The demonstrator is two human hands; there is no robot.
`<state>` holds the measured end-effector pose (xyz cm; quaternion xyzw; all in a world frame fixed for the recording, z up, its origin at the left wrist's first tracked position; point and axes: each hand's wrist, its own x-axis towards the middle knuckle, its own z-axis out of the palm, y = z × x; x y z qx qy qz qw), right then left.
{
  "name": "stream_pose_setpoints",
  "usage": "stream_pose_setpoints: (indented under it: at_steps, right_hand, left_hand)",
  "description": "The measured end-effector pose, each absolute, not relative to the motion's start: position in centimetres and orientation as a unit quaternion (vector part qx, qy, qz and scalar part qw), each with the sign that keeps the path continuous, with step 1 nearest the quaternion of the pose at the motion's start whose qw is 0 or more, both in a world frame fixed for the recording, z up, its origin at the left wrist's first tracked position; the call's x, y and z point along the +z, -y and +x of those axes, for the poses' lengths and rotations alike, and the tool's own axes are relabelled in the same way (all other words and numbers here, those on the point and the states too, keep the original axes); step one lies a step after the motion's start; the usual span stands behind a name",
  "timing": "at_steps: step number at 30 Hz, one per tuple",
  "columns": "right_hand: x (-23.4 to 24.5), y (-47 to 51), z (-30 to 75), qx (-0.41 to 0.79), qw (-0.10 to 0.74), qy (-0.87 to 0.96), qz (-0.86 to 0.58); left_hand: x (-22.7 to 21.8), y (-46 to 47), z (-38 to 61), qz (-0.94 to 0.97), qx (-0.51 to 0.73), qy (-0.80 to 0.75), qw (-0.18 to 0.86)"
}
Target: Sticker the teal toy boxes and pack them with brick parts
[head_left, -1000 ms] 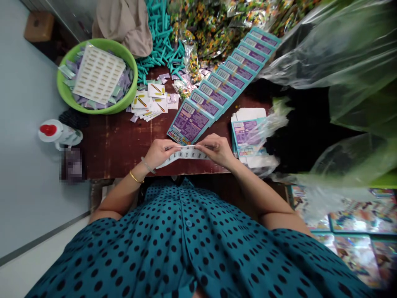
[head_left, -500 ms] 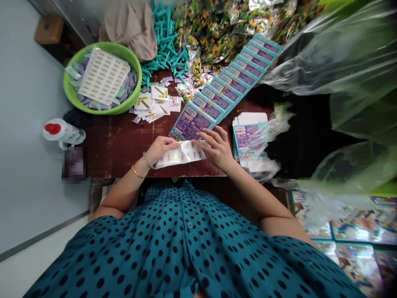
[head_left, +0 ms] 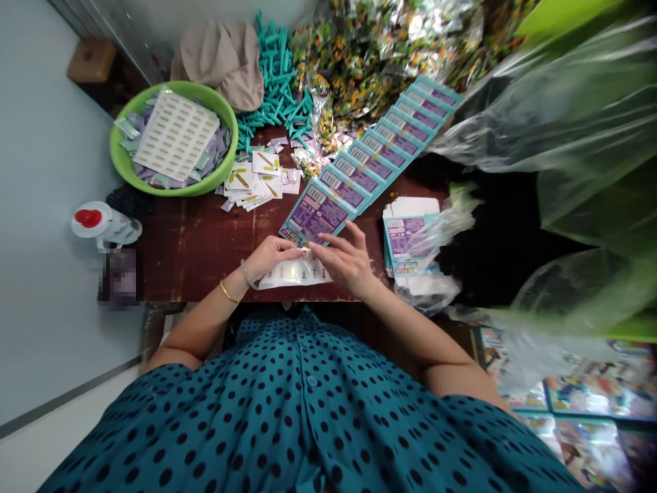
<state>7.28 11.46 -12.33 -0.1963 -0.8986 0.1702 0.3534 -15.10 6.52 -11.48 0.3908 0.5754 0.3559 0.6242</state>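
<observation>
A white sticker sheet (head_left: pixel 292 274) with small yellow labels lies at the near edge of the dark wooden table (head_left: pixel 200 246). My left hand (head_left: pixel 269 255) is closed on its upper left edge. My right hand (head_left: pixel 345 259) rests on the sheet's right end, thumb and forefinger pinched at a label near the top, other fingers spread. Just beyond the hands starts a long overlapping row of teal and purple flat cartons (head_left: pixel 367 164) that runs up to the right.
A green basin (head_left: pixel 123 161) at the back left holds purple packets and another sticker sheet (head_left: pixel 175 134). Small printed cards (head_left: pixel 254 181), teal plastic sticks (head_left: pixel 277 89), candy bags (head_left: pixel 380 55), a carton stack (head_left: pixel 410 236), clear plastic bags (head_left: pixel 554 137) and a red-capped bottle (head_left: pixel 100 222) surround the table.
The sheet went from held up between both hands to lying flat on the table. My right hand let go of its end and moved to pinch at a label near the top.
</observation>
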Motion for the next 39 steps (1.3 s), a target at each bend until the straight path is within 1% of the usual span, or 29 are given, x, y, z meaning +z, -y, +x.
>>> stream_pose_setpoints:
  at_steps: [2, 4, 6, 8, 11, 14, 16, 18, 22, 23, 24, 26, 28, 29, 31, 33, 35, 37, 39]
  right_hand:
    - [-11.2, -12.3, 8.0, 0.195, 0.38, 0.881, -0.204]
    - [-9.7, -16.0, 9.2, 0.226, 0.416, 0.837, -0.273]
    - [-8.5, -22.8, 10.8, 0.224, 0.457, 0.781, -0.363]
    - [-7.9, -31.1, 12.8, 0.189, 0.483, 0.741, -0.425]
    - [-8.7, -41.8, 14.8, 0.173, 0.445, 0.716, -0.509]
    - [-10.4, -46.7, 14.7, 0.18, 0.382, 0.714, -0.558]
    - [-11.4, -47.4, 14.1, 0.184, 0.353, 0.722, -0.566]
    - [-11.8, -47.5, 13.8, 0.159, 0.335, 0.736, -0.566]
    - [-11.0, -48.6, 15.0, 0.019, 0.331, 0.72, -0.61]
    - [-10.6, -49.1, 15.5, 0.008, 0.337, 0.707, -0.621]
    - [-10.3, -49.7, 15.9, 0.025, 0.343, 0.698, -0.628]
    - [-10.1, -50.7, 16.1, 0.119, 0.344, 0.689, -0.627]
    - [-10.4, -51.4, 15.8, 0.209, 0.322, 0.68, -0.625]
    - [-10.7, -51.6, 15.5, 0.223, 0.309, 0.675, -0.632]
    - [-11.2, -51.9, 14.9, 0.189, 0.288, 0.678, -0.65]
    - [-11.0, -52.0, 14.6, 0.118, 0.28, 0.693, -0.654]
    - [-9.8, -51.2, 14.5, 0.046, 0.299, 0.7, -0.647]
    - [-8.0, -48.6, 13.9, 0.004, 0.348, 0.7, -0.624]
    - [-6.4, -43.4, 12.4, 0.042, 0.388, 0.738, -0.551]
  left_hand:
    - [-11.6, -6.5, -15.8, 0.381, 0.348, -0.582, 0.629]
    - [-11.6, -6.2, -16.7, 0.404, 0.333, -0.586, 0.618]
    - [-11.7, -5.7, -17.6, 0.443, 0.314, -0.582, 0.606]
    - [-11.7, -5.1, -18.4, 0.468, 0.297, -0.576, 0.601]
    - [-11.9, -4.1, -19.3, 0.476, 0.277, -0.582, 0.599]
    - [-12.0, -3.4, -19.9, 0.477, 0.258, -0.589, 0.599]
    - [-12.2, -3.3, -20.3, 0.477, 0.246, -0.592, 0.601]
    - [-12.5, -3.4, -20.7, 0.476, 0.239, -0.596, 0.601]
    - [-13.1, -4.1, -21.5, 0.475, 0.233, -0.599, 0.601]
    - [-13.3, -4.3, -21.6, 0.476, 0.232, -0.599, 0.601]
    - [-13.4, -4.6, -21.7, 0.478, 0.231, -0.597, 0.601]
    - [-13.5, -5.3, -21.7, 0.488, 0.231, -0.591, 0.6]
    - [-13.5, -6.1, -21.5, 0.5, 0.231, -0.582, 0.598]
    - [-13.4, -6.4, -21.3, 0.505, 0.233, -0.578, 0.597]
    - [-13.2, -7.0, -20.9, 0.515, 0.236, -0.571, 0.593]
    - [-12.9, -7.4, -20.6, 0.526, 0.241, -0.568, 0.586]
    - [-12.5, -7.6, -20.3, 0.533, 0.244, -0.567, 0.578]
    - [-12.1, -7.8, -19.9, 0.539, 0.251, -0.569, 0.568]
    - [-11.5, -8.1, -19.1, 0.552, 0.261, -0.571, 0.55]
